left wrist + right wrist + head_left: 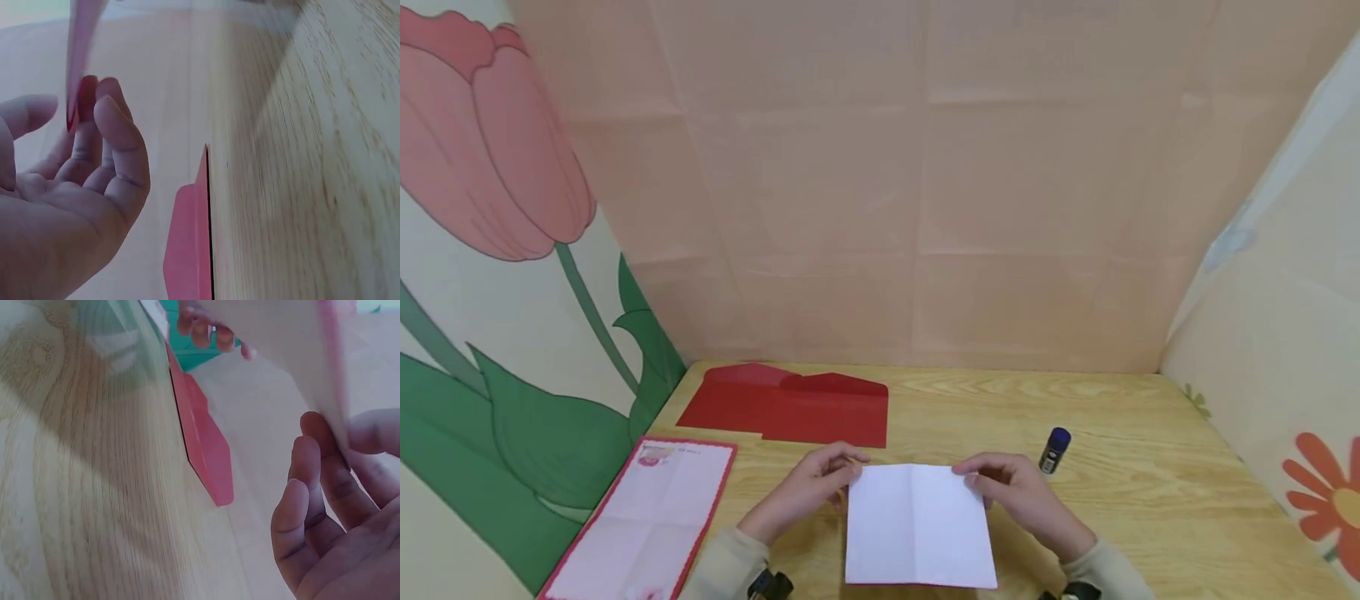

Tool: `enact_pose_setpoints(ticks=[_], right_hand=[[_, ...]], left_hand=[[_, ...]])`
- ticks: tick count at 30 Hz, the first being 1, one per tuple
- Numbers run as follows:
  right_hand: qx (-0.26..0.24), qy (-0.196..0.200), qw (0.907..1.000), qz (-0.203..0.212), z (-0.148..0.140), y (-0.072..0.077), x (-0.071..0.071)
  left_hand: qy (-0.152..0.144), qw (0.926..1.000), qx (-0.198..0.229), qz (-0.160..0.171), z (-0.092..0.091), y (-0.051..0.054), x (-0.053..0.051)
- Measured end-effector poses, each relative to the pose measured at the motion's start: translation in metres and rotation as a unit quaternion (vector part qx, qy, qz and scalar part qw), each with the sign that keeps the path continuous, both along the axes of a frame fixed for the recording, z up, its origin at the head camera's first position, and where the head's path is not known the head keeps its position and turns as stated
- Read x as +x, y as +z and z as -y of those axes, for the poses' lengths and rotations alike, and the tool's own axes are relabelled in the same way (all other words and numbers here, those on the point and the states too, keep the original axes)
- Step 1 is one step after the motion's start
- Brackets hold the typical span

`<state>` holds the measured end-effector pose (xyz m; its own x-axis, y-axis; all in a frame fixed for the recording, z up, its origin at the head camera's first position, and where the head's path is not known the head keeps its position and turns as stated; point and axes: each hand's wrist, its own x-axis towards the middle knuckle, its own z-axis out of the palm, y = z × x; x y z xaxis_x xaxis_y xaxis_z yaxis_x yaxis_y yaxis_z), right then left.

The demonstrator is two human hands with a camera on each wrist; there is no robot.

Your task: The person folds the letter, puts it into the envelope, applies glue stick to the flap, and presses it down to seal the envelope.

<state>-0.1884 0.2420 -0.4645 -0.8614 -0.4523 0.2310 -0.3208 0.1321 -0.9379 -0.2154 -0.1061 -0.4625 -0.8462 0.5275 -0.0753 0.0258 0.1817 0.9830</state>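
Note:
A folded sheet of paper (917,525), white on the side facing me and creased down the middle, is held up above the table. My left hand (814,487) has its upper left corner between thumb and fingers. At the upper right corner, my right hand (1026,500) pinches the sheet between thumb and forefinger. From the right wrist view, the paper (281,350) stands off the tabletop, with a pink edge. In the left wrist view it (80,56) appears nearly edge-on beside the left fingers, and a small gap shows by the thumb.
Two red envelopes (835,414) with raised flaps overlap at the back left. A red-bordered letter sheet (647,517) with fold creases lies at the left. A glue stick (1055,451) with a dark blue cap lies beyond my right hand on the wooden table (1165,492).

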Motion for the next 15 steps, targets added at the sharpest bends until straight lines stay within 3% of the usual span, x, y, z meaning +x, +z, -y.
enact_pose_setpoints(ticks=[3,8,15], right_hand=[[0.02,-0.057,0.9982,0.003,0.02,0.004,0.006],[0.035,-0.052,0.997,0.045,0.02,0.006,0.006],[0.066,-0.074,0.9935,0.056,0.027,0.009,0.006]], left_hand=[[0.008,0.9996,-0.016,-0.022,-0.004,-0.001,0.001],[0.017,0.9973,-0.042,-0.058,-0.012,0.001,0.002],[0.013,0.9956,-0.041,-0.084,-0.02,0.006,0.007]])
